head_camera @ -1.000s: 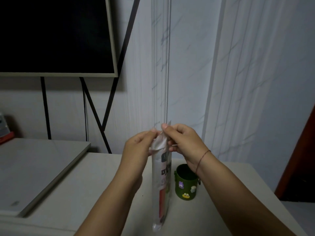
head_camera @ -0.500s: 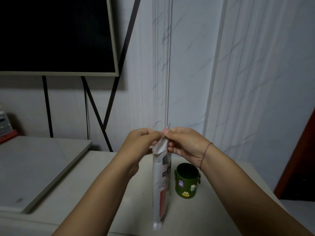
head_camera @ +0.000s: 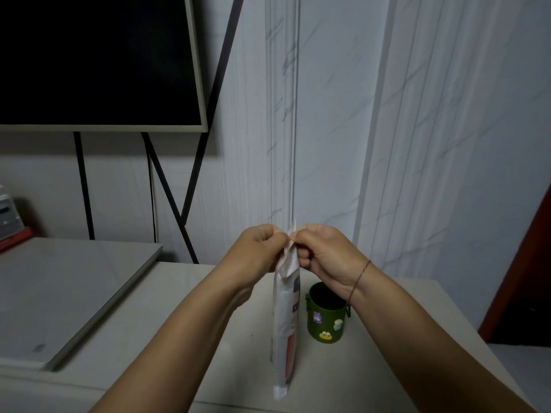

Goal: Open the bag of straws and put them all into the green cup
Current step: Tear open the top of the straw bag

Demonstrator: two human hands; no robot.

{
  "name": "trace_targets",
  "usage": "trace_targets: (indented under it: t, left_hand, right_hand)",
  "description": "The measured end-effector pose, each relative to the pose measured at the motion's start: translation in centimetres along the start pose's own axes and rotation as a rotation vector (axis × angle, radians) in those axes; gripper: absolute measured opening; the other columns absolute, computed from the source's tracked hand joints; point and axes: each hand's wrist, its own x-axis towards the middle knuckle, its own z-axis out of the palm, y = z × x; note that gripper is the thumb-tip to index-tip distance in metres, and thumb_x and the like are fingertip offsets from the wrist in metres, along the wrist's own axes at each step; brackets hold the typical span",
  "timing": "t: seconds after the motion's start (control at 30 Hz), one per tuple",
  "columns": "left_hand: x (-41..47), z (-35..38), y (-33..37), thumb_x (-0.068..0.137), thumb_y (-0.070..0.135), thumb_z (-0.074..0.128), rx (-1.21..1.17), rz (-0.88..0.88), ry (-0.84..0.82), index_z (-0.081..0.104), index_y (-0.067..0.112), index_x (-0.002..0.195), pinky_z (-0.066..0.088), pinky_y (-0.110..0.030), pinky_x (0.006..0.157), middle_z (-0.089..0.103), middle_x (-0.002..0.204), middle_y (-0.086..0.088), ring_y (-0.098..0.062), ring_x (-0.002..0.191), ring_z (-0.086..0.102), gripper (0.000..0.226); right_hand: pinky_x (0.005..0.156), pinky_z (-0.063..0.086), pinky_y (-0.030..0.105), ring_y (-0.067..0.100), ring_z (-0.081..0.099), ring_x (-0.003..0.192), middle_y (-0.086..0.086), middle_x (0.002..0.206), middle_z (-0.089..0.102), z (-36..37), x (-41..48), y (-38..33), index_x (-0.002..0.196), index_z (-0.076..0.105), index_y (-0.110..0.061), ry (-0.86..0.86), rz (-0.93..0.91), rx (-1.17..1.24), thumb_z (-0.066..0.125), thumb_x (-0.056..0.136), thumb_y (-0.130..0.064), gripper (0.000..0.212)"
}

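Observation:
A long narrow white bag of straws (head_camera: 285,323) with red and dark print hangs upright above the table, seen edge-on. My left hand (head_camera: 256,248) and my right hand (head_camera: 323,254) both pinch its top edge, thumbs and fingers pressed together on either side of the seal. Whether the seal is torn I cannot tell. The straws inside are hidden by the packaging. The dark green cup (head_camera: 326,314), with small cartoon stickers and a side loop, stands on the table just right of the bag, partly under my right wrist.
The pale table (head_camera: 387,368) meets a white marbled wall. A raised grey slab (head_camera: 59,293) lies on the left. A dark framed screen (head_camera: 89,61) on black legs stands behind it. A dark red edge (head_camera: 518,278) is at far right.
Both hands have stayed pinched on the bag's top, now drawn closer together. The view has dipped slightly, so hands and bag sit a little lower in the frame.

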Motion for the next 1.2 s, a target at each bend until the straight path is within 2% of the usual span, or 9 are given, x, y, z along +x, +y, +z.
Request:
trace_targets:
  t: [0.13, 0.27, 0.5, 0.63, 0.73, 0.9, 1.03, 1.13, 1.2]
  left_hand:
    - [-0.1, 0.5, -0.4, 0.092, 0.005, 0.047, -0.087, 0.016, 0.068, 0.054, 0.009, 0.070, 0.043, -0.015, 0.047, 0.050, 0.049, 0.005, -0.004, 0.044, 0.046, 0.023]
    - [0.5, -0.4, -0.6, 0.090, 0.004, 0.046, -0.102, 0.040, 0.264, 0.050, 0.011, 0.067, 0.037, -0.023, 0.055, 0.045, 0.054, 0.001, -0.011, 0.053, 0.039, 0.024]
    - [0.6, -1.4, 0.1, 0.089, 0.013, 0.050, 0.174, 0.219, 0.388, 0.052, 0.011, 0.073, 0.039, -0.024, 0.056, 0.046, 0.064, -0.001, -0.011, 0.057, 0.041, 0.017]
    - [0.4, -0.2, 1.2, 0.088, 0.015, 0.052, 0.361, 0.279, 0.304, 0.055, 0.012, 0.073, 0.044, -0.029, 0.063, 0.052, 0.068, 0.000, -0.013, 0.063, 0.047, 0.016]
    - [0.4, 1.3, 0.9, 0.086, 0.015, 0.054, 0.461, 0.316, 0.265, 0.058, 0.010, 0.076, 0.045, -0.029, 0.062, 0.053, 0.066, 0.001, -0.013, 0.063, 0.049, 0.012]
    - [0.9, 0.6, 0.2, 0.084, 0.014, 0.055, 0.563, 0.331, 0.388, 0.054, 0.013, 0.071, 0.033, -0.014, 0.050, 0.052, 0.063, 0.005, -0.007, 0.057, 0.045, 0.013]
    - [0.7, 1.3, -0.4, 0.087, 0.017, 0.056, 0.441, 0.293, 0.355, 0.053, 0.014, 0.068, 0.039, -0.021, 0.056, 0.054, 0.063, 0.003, -0.012, 0.060, 0.049, 0.019]
    - [-0.2, 2.2, -1.1, 0.090, 0.038, 0.057, 0.153, 0.198, 0.268, 0.054, 0.012, 0.066, 0.042, -0.030, 0.059, 0.054, 0.059, -0.004, -0.017, 0.058, 0.050, 0.036]
    - [-1.5, 2.7, -2.0, 0.091, 0.052, 0.048, -0.030, 0.027, 0.174, 0.055, 0.012, 0.062, 0.039, -0.025, 0.052, 0.052, 0.053, -0.003, -0.016, 0.050, 0.048, 0.049]
  right_hand:
    - [0.051, 0.033, 0.021, 0.010, 0.034, 0.048, 0.000, 0.050, 0.041, 0.1, -0.3, 0.4, 0.061, 0.052, -0.008, 0.035, -0.026, 0.132, 0.045, 0.087, 0.001, 0.029]
    - [0.048, 0.036, 0.020, 0.010, 0.038, 0.050, 0.002, 0.054, 0.041, -0.7, -0.5, 0.3, 0.061, 0.051, -0.008, 0.114, -0.017, 0.263, 0.045, 0.086, 0.004, 0.029]
    - [0.051, 0.049, 0.020, 0.014, 0.048, 0.052, 0.007, 0.060, 0.051, -3.5, -1.2, -2.0, 0.068, 0.056, -0.008, 0.256, -0.010, -0.355, 0.052, 0.084, -0.005, 0.017]
    - [0.046, 0.050, 0.024, 0.017, 0.055, 0.053, 0.010, 0.071, 0.055, -2.9, -1.9, -2.9, 0.085, 0.053, -0.006, 0.241, 0.041, -0.375, 0.053, 0.086, -0.012, 0.005]
    - [0.042, 0.049, 0.020, 0.014, 0.058, 0.052, 0.014, 0.084, 0.062, -2.1, -2.1, -2.4, 0.103, 0.050, -0.006, 0.155, 0.126, -0.384, 0.056, 0.087, -0.016, 0.020]
    - [0.043, 0.050, 0.015, 0.010, 0.058, 0.044, 0.016, 0.068, 0.062, -3.2, -2.4, -1.1, 0.102, 0.061, 0.002, 0.136, 0.163, -0.434, 0.045, 0.092, -0.002, 0.020]
    - [0.052, 0.057, 0.019, 0.016, 0.067, 0.054, 0.016, 0.072, 0.066, -3.4, -2.4, -0.1, 0.088, 0.064, 0.002, 0.208, 0.155, -0.267, 0.040, 0.090, 0.007, 0.024]
    - [0.061, 0.060, 0.026, 0.028, 0.068, 0.073, 0.021, 0.084, 0.068, -3.6, -2.0, 1.0, 0.093, 0.064, 0.009, 0.297, 0.114, -0.041, 0.042, 0.087, 0.009, 0.023]
    - [0.065, 0.060, 0.027, 0.028, 0.068, 0.076, 0.021, 0.087, 0.069, -3.9, -2.0, 1.8, 0.096, 0.064, 0.010, 0.344, 0.085, 0.111, 0.044, 0.088, 0.008, 0.022]
